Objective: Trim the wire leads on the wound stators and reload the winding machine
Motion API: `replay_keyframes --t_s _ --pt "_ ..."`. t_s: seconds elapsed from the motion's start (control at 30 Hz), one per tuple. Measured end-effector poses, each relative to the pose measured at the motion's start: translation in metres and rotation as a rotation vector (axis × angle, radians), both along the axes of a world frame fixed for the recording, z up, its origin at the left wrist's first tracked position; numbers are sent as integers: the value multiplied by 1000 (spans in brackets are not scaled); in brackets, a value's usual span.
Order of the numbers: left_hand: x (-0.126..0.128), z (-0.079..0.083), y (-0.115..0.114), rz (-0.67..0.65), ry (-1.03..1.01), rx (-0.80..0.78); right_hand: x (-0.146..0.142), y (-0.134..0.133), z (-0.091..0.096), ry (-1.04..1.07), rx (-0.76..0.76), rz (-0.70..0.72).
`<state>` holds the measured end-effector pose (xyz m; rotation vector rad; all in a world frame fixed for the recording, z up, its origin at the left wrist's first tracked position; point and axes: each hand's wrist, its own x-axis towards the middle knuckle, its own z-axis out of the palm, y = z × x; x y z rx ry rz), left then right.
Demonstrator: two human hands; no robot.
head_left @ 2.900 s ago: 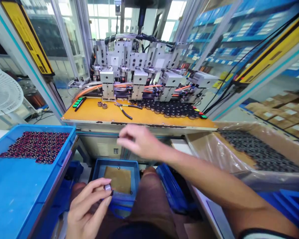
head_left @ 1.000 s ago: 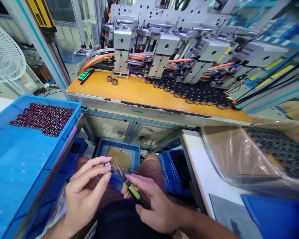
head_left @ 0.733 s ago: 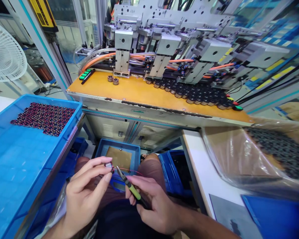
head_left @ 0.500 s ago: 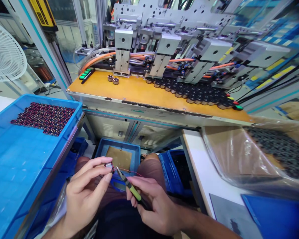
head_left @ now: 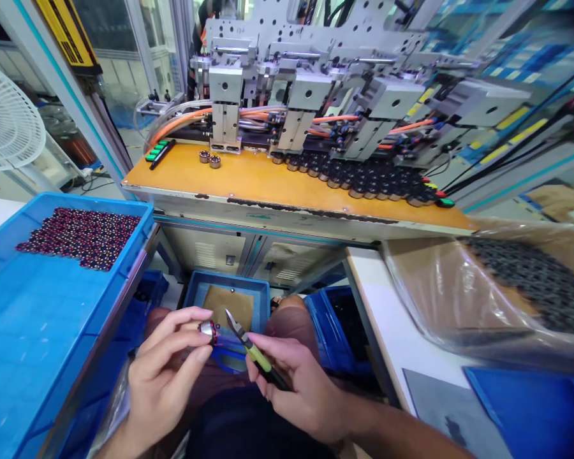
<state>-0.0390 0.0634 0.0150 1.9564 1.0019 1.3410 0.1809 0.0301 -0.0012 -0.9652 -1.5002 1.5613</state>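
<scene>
My left hand (head_left: 165, 376) pinches a small wound coil part (head_left: 207, 329) between thumb and fingers, low at the centre over my lap. My right hand (head_left: 301, 395) grips green-handled cutting pliers (head_left: 249, 347), whose tips point up and left, close beside the coil part. Both hands hover above a small blue bin (head_left: 263, 299) with a brown pad inside.
A blue tray (head_left: 38, 331) at left carries several dark red coils (head_left: 79, 236). An orange bench (head_left: 268, 188) under the grey machine heads (head_left: 316, 89) bears rows of black parts (head_left: 363, 178). A plastic-lined box (head_left: 440, 293) of dark parts sits right. A white fan (head_left: 7, 127) stands far left.
My right hand took the pliers from the orange bench down to the coil part. The thin red wire seen at the tips a moment ago no longer shows. The view shifted slightly.
</scene>
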Motion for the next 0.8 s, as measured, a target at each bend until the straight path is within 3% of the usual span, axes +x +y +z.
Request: replay_keyframes --t_s 0.1,0.23,0.6,0.8 --pt "-3 -2 4 -44 -83 99 2 1 5 56 -23 3" --pt "-3 -1 8 -108 -212 97 7 -3 8 96 -8 23" --pt "-2 -9 5 -110 -231 78 10 -4 25 67 -42 142" --pt "-2 -10 4 -119 -231 51 7 -1 26 99 -57 162"
